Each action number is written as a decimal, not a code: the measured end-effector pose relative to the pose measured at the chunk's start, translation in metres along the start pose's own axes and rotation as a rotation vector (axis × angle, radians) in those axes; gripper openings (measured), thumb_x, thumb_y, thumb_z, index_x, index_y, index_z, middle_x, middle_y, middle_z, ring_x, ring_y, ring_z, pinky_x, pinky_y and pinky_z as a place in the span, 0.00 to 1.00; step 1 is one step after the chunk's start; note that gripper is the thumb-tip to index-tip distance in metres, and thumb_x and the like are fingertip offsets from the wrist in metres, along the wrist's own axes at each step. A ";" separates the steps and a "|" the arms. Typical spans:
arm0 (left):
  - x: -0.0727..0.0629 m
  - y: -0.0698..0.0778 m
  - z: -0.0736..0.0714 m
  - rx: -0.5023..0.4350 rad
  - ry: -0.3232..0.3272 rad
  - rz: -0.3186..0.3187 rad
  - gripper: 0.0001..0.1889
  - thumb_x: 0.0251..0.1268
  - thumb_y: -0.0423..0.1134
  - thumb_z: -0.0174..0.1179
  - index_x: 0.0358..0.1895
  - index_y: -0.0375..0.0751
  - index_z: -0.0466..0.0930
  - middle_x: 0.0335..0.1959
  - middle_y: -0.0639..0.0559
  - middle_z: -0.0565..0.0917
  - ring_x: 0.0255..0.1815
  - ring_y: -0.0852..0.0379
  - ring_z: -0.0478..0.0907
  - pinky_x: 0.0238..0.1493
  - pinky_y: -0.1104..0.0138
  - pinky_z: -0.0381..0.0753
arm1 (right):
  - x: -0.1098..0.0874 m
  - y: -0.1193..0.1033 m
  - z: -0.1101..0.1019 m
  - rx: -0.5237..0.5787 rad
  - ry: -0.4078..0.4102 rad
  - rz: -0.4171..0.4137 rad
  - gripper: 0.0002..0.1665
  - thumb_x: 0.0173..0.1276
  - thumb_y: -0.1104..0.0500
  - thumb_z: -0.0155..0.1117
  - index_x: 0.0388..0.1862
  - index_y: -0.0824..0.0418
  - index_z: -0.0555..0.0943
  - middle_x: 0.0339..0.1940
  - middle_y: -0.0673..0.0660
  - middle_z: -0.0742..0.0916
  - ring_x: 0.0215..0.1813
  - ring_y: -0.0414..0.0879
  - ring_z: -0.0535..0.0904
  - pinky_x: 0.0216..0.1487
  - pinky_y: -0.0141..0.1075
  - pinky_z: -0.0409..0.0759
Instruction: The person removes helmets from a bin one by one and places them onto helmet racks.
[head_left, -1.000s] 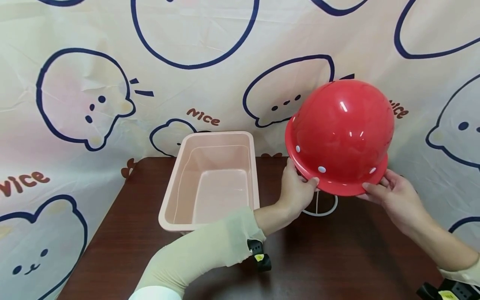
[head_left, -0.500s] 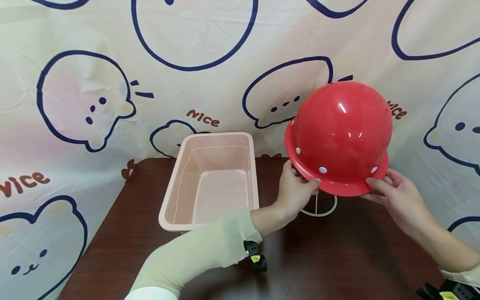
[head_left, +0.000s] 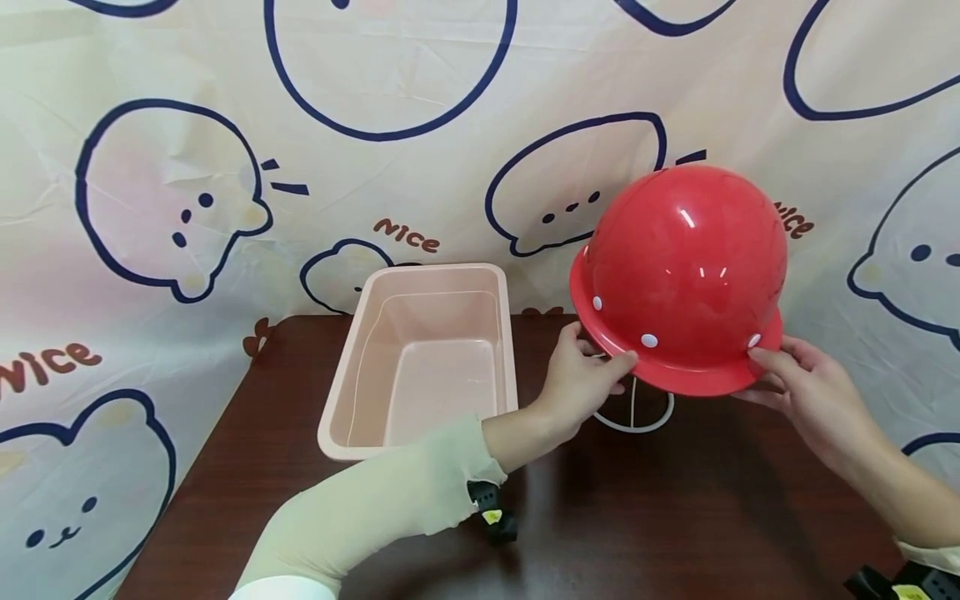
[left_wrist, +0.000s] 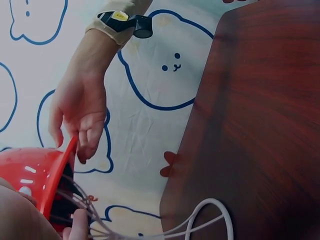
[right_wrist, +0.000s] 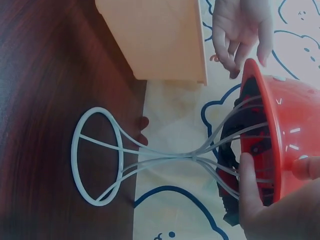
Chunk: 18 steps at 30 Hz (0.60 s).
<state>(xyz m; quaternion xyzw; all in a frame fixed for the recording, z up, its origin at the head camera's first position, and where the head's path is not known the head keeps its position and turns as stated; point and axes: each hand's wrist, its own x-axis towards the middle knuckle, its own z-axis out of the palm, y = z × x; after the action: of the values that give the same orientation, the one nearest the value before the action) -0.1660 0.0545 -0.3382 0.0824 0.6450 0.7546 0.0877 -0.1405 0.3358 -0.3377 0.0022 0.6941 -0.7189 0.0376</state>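
A red hard hat (head_left: 686,267) with white rivets sits over a white wire stand (head_left: 633,428), whose ring base is on the dark table. In the head view my left hand (head_left: 573,383) holds the brim's near left side, thumb on top and fingers under it. My right hand (head_left: 813,387) pinches the brim at the near right in the same way. The right wrist view looks under the hat: the stand's wires (right_wrist: 192,157) fan out into the black inner harness (right_wrist: 231,150). There, a right finger (right_wrist: 250,182) lies under the brim.
A pale pink plastic basin (head_left: 330,417) stands left of the hat, with nothing inside. The brown wooden table (head_left: 660,525) backs onto a cloth (head_left: 420,192) printed with cartoon bears. My left forearm (head_left: 390,508) crosses in front of the basin.
My left hand has shifted slightly left, and my right hand slightly right with the brim's right side. The hard hat has turned and lowered a little over the stand.
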 end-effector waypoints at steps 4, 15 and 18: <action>0.000 0.011 -0.013 0.089 0.034 -0.075 0.35 0.70 0.38 0.64 0.74 0.33 0.58 0.48 0.44 0.77 0.32 0.55 0.85 0.44 0.62 0.89 | -0.001 -0.003 -0.006 -0.047 0.017 -0.002 0.15 0.80 0.58 0.55 0.61 0.46 0.71 0.48 0.39 0.87 0.43 0.40 0.88 0.40 0.31 0.88; 0.006 0.080 -0.117 0.564 -0.021 -0.096 0.33 0.77 0.45 0.57 0.77 0.36 0.60 0.70 0.38 0.71 0.64 0.42 0.76 0.66 0.51 0.76 | 0.018 -0.043 -0.021 -0.944 0.203 -0.091 0.42 0.84 0.45 0.42 0.82 0.70 0.45 0.73 0.83 0.61 0.60 0.78 0.68 0.52 0.69 0.76; 0.005 0.101 -0.159 0.757 -0.046 -0.079 0.33 0.78 0.51 0.54 0.78 0.40 0.59 0.74 0.40 0.68 0.73 0.43 0.67 0.70 0.48 0.71 | 0.027 -0.055 -0.034 -1.076 0.150 -0.157 0.41 0.84 0.48 0.43 0.82 0.70 0.44 0.73 0.83 0.59 0.65 0.82 0.60 0.51 0.78 0.67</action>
<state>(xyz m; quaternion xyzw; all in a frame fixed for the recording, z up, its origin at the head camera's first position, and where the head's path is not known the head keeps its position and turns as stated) -0.2108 -0.1119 -0.2628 0.1009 0.8788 0.4567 0.0945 -0.1724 0.3702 -0.2854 -0.0176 0.9626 -0.2612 -0.0699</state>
